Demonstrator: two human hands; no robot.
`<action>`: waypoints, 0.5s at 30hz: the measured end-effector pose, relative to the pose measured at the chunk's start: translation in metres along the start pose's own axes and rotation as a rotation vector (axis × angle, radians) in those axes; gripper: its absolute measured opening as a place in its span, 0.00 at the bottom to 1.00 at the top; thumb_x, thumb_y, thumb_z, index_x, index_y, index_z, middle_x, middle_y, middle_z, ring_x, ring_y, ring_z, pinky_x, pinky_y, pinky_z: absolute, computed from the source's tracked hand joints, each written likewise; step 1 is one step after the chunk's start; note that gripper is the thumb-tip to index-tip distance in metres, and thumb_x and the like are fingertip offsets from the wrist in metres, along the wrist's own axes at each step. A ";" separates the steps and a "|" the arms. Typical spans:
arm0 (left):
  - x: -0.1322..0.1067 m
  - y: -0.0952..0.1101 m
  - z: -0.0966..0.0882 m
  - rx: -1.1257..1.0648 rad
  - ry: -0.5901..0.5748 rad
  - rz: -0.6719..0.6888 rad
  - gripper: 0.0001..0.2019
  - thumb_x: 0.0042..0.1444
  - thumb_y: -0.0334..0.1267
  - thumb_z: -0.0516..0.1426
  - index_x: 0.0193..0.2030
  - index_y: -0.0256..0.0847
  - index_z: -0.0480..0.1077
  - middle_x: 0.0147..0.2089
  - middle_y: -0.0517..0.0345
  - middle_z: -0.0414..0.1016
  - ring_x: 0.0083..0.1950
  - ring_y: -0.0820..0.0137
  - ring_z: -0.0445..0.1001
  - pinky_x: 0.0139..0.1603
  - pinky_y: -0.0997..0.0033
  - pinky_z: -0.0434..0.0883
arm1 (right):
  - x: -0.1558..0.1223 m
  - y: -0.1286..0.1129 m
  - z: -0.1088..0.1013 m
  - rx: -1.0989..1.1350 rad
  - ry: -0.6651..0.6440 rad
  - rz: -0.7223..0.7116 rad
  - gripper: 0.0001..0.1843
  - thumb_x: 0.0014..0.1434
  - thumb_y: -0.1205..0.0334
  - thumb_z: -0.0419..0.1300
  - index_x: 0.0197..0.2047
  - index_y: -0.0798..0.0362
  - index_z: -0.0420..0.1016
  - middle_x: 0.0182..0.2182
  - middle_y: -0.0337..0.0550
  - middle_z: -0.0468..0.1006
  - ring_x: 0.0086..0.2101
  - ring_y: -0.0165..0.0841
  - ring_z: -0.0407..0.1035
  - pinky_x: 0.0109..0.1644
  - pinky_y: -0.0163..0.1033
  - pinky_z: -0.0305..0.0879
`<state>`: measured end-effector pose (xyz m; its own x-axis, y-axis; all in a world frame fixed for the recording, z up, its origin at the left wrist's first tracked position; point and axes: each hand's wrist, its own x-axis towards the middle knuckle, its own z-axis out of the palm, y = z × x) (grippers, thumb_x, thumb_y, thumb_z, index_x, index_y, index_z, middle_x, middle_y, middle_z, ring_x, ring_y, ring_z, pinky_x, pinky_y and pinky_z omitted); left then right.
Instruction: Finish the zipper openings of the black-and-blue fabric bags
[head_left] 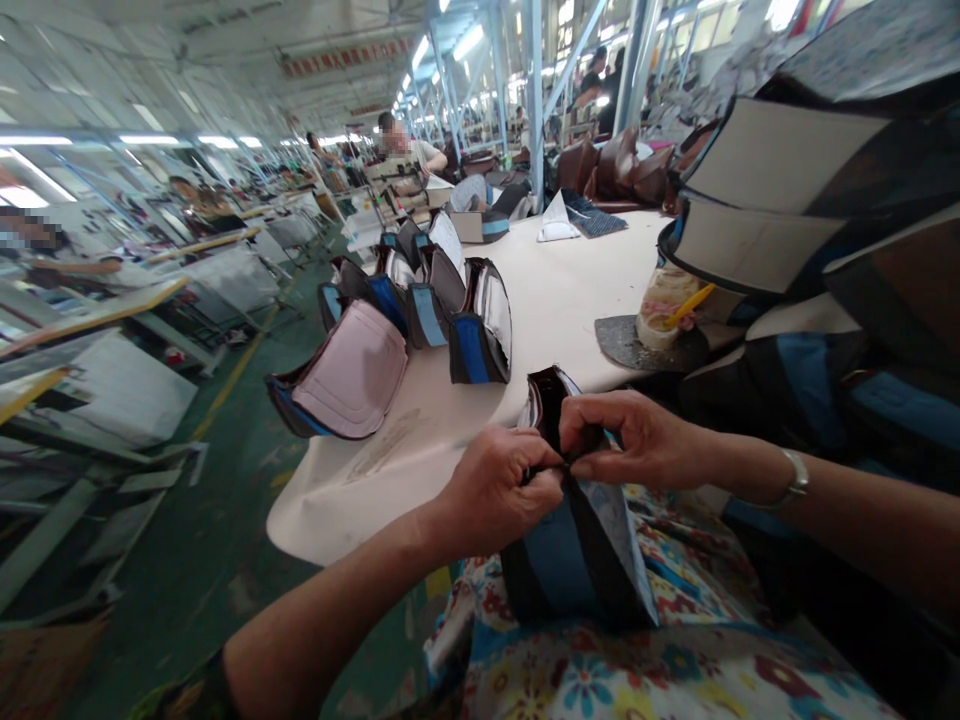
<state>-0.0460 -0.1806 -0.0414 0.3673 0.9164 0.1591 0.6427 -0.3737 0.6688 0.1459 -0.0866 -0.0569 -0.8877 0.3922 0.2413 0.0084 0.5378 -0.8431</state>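
A partly made bag (559, 565), black with a blue band along its side, stands on my lap against a flowered apron (592, 680). Its top opening faces away from me, toward the table. My left hand (506, 485) pinches the bag's upper edge from the left. Close against it, my right hand (630, 435) pinches the same edge, thumb and fingertips together. The fingertips of both hands nearly meet at one spot on the edge. What exactly lies between them is too small to make out.
The pale table (420, 450) carries several similar bag pieces, including a pink-lined one (356, 370). A tub with a yellow-handled tool (660, 310) sits on a dark board (611, 340). Stacked bag pieces (787, 150) rise at the right. Behind the table, a person (409, 145) sits.
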 end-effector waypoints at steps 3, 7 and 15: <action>-0.002 -0.004 0.006 0.148 0.066 0.067 0.08 0.51 0.25 0.53 0.26 0.36 0.70 0.25 0.63 0.67 0.28 0.75 0.66 0.37 0.70 0.59 | 0.000 -0.001 0.001 -0.184 0.018 -0.161 0.02 0.56 0.70 0.61 0.34 0.57 0.70 0.29 0.38 0.71 0.29 0.26 0.61 0.33 0.32 0.56; -0.003 -0.003 -0.001 0.086 0.025 0.026 0.07 0.54 0.29 0.54 0.30 0.37 0.73 0.28 0.61 0.70 0.31 0.73 0.68 0.38 0.70 0.60 | -0.003 -0.002 0.001 -0.497 0.046 -0.405 0.05 0.60 0.72 0.54 0.35 0.57 0.70 0.31 0.43 0.72 0.32 0.30 0.63 0.37 0.37 0.57; 0.009 -0.007 -0.018 -0.169 -0.381 -0.161 0.20 0.65 0.47 0.50 0.26 0.37 0.66 0.27 0.64 0.61 0.28 0.75 0.60 0.29 0.75 0.58 | -0.024 0.009 0.004 -0.792 -0.063 -0.625 0.08 0.66 0.69 0.52 0.43 0.56 0.72 0.37 0.49 0.74 0.38 0.36 0.66 0.45 0.43 0.62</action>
<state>-0.0591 -0.1672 -0.0316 0.5135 0.8308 -0.2146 0.6049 -0.1730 0.7773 0.1653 -0.0938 -0.0723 -0.8601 -0.1577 0.4851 -0.1839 0.9829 -0.0065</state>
